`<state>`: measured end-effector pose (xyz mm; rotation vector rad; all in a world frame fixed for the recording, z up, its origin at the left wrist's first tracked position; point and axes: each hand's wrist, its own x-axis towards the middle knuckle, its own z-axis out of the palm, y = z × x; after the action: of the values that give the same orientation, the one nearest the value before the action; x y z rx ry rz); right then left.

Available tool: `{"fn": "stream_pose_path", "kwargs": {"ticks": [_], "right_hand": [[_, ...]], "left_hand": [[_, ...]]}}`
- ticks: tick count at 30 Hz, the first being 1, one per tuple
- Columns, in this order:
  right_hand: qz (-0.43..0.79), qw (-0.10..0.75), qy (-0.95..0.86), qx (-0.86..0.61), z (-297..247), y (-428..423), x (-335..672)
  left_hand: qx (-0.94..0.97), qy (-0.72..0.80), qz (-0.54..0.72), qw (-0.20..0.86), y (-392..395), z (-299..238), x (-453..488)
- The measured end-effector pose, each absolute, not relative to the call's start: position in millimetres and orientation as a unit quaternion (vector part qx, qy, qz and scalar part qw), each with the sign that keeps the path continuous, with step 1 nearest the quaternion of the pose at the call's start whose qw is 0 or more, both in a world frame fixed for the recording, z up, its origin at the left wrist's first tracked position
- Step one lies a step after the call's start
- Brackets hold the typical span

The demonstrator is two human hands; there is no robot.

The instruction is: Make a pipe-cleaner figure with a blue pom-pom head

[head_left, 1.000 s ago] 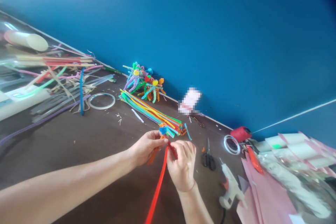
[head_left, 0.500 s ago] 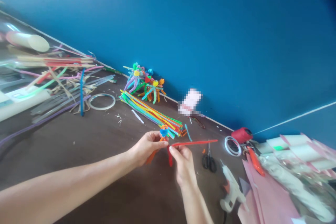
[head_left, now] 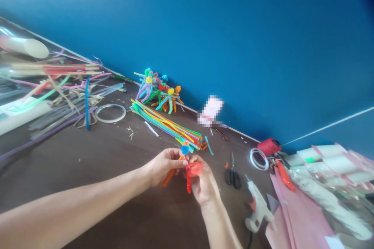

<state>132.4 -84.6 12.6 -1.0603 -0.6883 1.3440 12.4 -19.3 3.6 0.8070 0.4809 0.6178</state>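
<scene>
Left hand shut tight around a small pipe-cleaner doll, fingers curled over its orange middle. Round blue head sticking up above the hand, orange legs poking out below it. Right hand just beside the left, fingers closed in a pinch on a red pipe cleaner. All that red bent up into a fat curl, with one short end hanging down. Right now, red getting curled up small, right next to the doll. Touching the doll or not: too hard to tell from here.

Close by, past the hands, a pile of long pipe cleaners in yellow, green, blue and orange, lying on a dark brown table. Farther on, by a blue wall, a bunch of more pipe-cleaner dolls. To the right, black-handled scissors, a white hot glue gun, a red spool of thread, a thin roll of tape and pink paper. To the left, another thin roll of tape and a messy heap of colored sticks and strips.
</scene>
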Motion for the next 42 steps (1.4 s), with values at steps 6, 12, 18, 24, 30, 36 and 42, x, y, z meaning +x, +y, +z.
{"fn": "stream_pose_path", "kwargs": {"ticks": [6, 12, 18, 24, 30, 36, 42], "right_hand": [[0.452, 0.551, -0.440, -0.546, 20, -90, 126], [0.382, 0.534, -0.448, -0.607, 16, -89, 125], [0.384, 0.547, -0.469, -0.577, 13, -88, 129], [0.449, 0.611, -0.362, -0.542, 9, -86, 129], [0.578, 0.622, -0.264, -0.457, 8, -83, 130], [0.619, 0.628, -0.236, -0.408, 11, -83, 129], [0.560, 0.651, -0.250, -0.448, 8, -80, 123]], "left_hand": [[0.367, 0.247, 0.317, 0.839, -17, 1, 13], [0.389, 0.239, 0.318, 0.831, -18, -5, 13], [0.385, 0.238, 0.307, 0.837, -18, -3, 12], [0.323, 0.229, 0.277, 0.876, -17, -1, 10], [0.312, 0.199, 0.242, 0.897, -16, -3, 10], [0.266, 0.159, 0.218, 0.925, -14, -6, 10], [0.221, 0.160, 0.271, 0.923, -13, -3, 12]]}}
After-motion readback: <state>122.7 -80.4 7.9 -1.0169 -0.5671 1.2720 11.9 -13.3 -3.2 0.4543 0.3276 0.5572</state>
